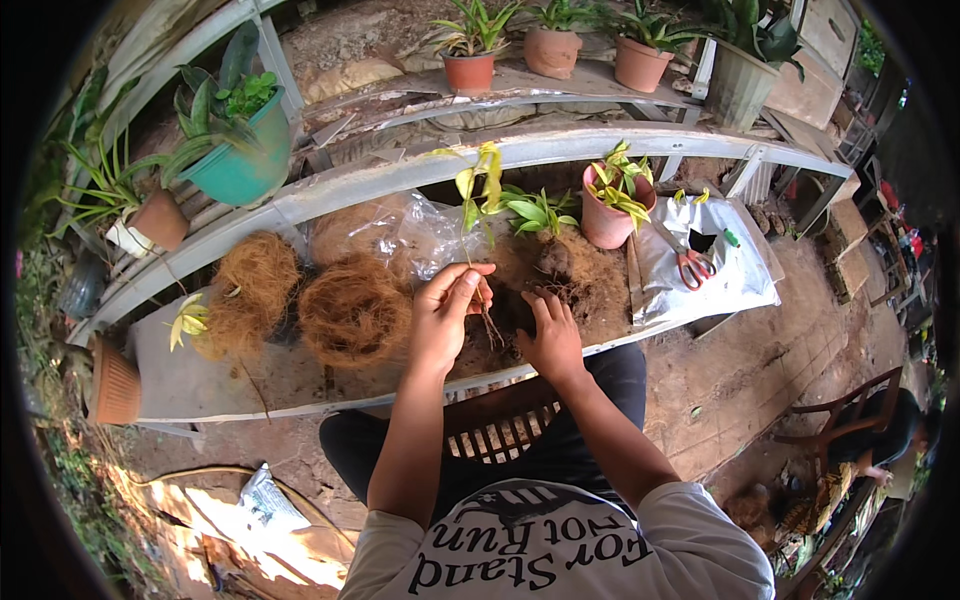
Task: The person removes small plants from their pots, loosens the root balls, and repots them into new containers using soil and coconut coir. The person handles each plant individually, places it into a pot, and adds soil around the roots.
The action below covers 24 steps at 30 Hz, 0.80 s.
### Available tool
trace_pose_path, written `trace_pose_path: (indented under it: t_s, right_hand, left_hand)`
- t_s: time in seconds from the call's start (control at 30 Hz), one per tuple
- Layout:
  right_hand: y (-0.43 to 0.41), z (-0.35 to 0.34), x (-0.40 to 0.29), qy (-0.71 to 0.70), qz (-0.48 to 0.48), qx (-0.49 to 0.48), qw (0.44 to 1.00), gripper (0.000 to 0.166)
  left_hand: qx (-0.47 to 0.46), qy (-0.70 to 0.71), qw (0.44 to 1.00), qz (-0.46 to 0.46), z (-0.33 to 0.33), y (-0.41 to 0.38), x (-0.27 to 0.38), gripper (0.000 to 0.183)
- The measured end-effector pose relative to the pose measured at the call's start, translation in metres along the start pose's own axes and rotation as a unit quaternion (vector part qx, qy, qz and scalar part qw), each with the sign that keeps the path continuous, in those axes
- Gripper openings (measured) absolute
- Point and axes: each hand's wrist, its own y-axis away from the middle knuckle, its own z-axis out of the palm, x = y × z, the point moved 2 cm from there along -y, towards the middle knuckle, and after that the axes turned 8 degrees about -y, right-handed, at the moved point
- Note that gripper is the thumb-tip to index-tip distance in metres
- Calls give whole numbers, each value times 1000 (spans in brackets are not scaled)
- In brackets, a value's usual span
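Observation:
A thin plant cutting [484, 184] with yellow-green leaves is pinched between the thumb and fingers of my left hand [442, 319]. Its bare roots [491, 328] hang below that hand, over the tabletop. My right hand [553, 334] rests palm down at dark loose soil [510, 304], fingers slightly apart, with nothing visibly gripped; its fingertips are partly hidden. Just beyond it lies a leafy plant [538, 211] with a clump of soil [555, 259] around its roots. A pink pot [611, 214] holding a yellow-green plant stands behind, to the right.
Coconut fibre [356, 311] lies in piles left of my hands, beside a clear plastic bag [427, 232]. Red-handled scissors [694, 266] rest on a white sack [727, 292] at right. A metal rail [525, 146] and potted plants border the far side. Another person sits at lower right.

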Motion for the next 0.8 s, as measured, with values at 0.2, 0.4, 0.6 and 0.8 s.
trace_pose_path:
  t_s: [0.2,0.4,0.6,0.8]
  right_hand:
    - [4,-18,-11,-50,-25,48,997,57]
    - [-2,-39,-40,-508,128,-59,850,35]
    - [2,-43,-68,-560,107,-133,811,20]
    - [3,-44,-72,-568,126,-142,801,10]
  left_hand:
    - [-7,28,1000,11,3,3,5,26]
    - [-7,24,999,32,4,5,8,25]
    - [-13,-20,999,37,8,5,10,24]
    - [-13,2,999,47,5,7,11,24]
